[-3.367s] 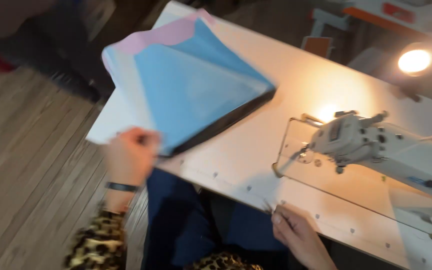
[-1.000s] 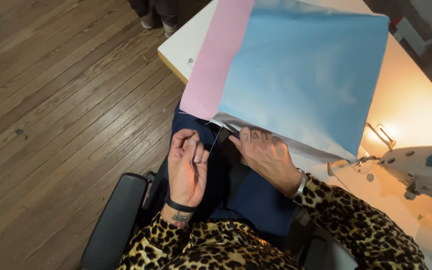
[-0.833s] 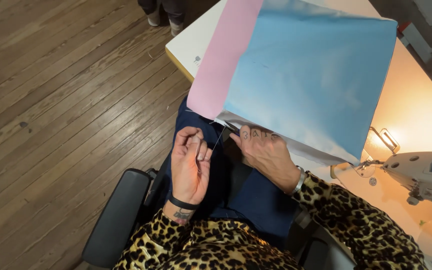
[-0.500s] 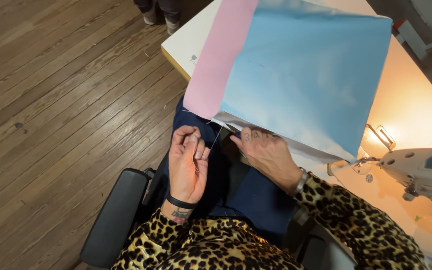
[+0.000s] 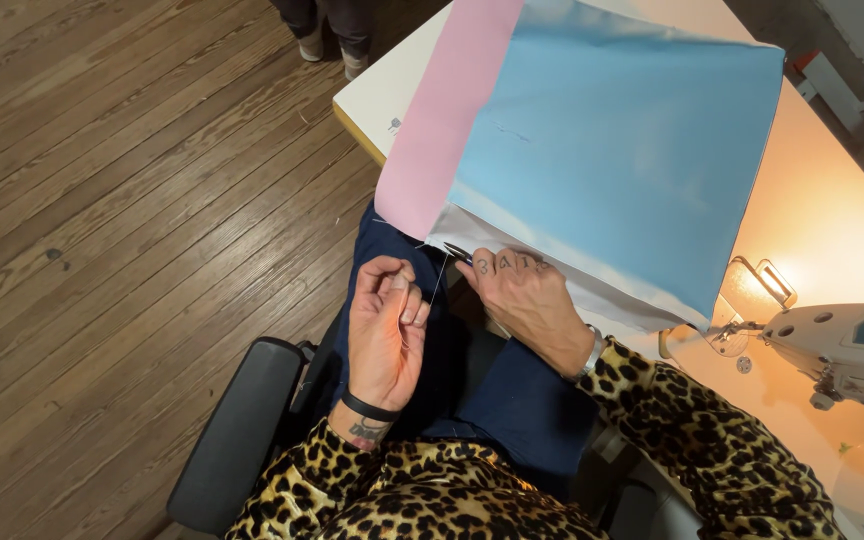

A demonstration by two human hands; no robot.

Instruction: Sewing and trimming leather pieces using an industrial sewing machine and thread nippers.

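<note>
A: Presently, left hand (image 5: 384, 330) is pinched shut on a thin thread (image 5: 436, 290) that runs up toward the corner of the fabric stack. Right hand (image 5: 522, 300) is closed around small thread snips (image 5: 459, 253), tips at that same corner.

B: Where does the fabric sit?

A: Light blue panel (image 5: 622, 150) on top, pink panel (image 5: 442, 120) showing beneath along its left edge, both lying on the white bench (image 5: 392, 90) and overhanging its near edge above the lap.

B: Progress?

A: Judging by the loose tail, the panels look stitched along that edge, and trimming is the step in hand. Thread reads as uncut; I cannot tell whether the blades touch it. Sewing machine (image 5: 852, 345) stands apart at the right, nothing under its needle.
</note>
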